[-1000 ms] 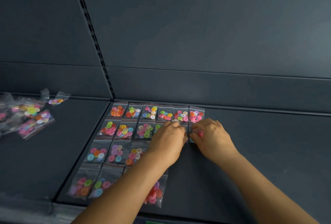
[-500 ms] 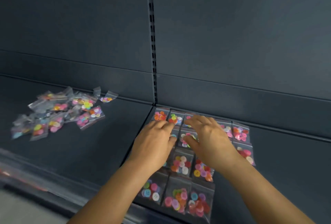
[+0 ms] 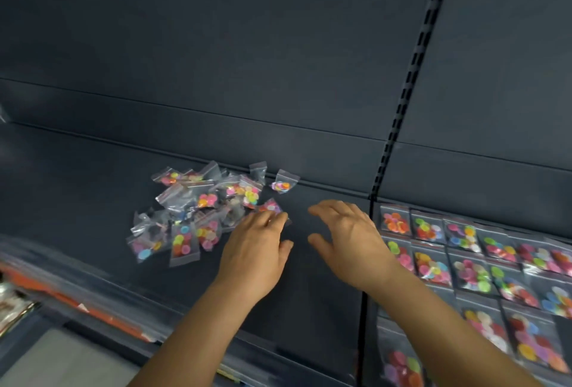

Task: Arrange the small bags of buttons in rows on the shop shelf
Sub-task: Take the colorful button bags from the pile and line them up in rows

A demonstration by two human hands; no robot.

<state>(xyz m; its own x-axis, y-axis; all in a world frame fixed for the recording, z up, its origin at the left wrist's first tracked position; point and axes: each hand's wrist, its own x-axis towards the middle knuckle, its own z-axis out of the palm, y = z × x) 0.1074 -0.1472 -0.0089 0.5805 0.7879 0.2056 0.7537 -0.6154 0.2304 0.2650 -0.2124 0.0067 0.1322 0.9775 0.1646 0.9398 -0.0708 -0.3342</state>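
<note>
A loose pile of small clear bags of coloured buttons (image 3: 198, 213) lies on the dark shelf (image 3: 77, 188) left of centre. One bag (image 3: 283, 184) sits apart at the pile's upper right. My left hand (image 3: 257, 247) reaches the pile's right edge, fingertips touching a bag with pink buttons (image 3: 272, 207); whether it grips the bag is unclear. My right hand (image 3: 346, 241) hovers open over bare shelf just right of the left hand. Rows of laid-out bags (image 3: 464, 250) cover the right shelf section.
A slotted upright (image 3: 402, 101) divides the back panels, and a seam (image 3: 362, 309) divides the shelf boards. The shelf's front edge carries an orange strip (image 3: 93, 306) at lower left. A lower shelf shows blurred at bottom left.
My view has swung left, from the arranged rows to the loose pile. Both hands have left the rows and moved left; the left hand now touches the pile's edge.
</note>
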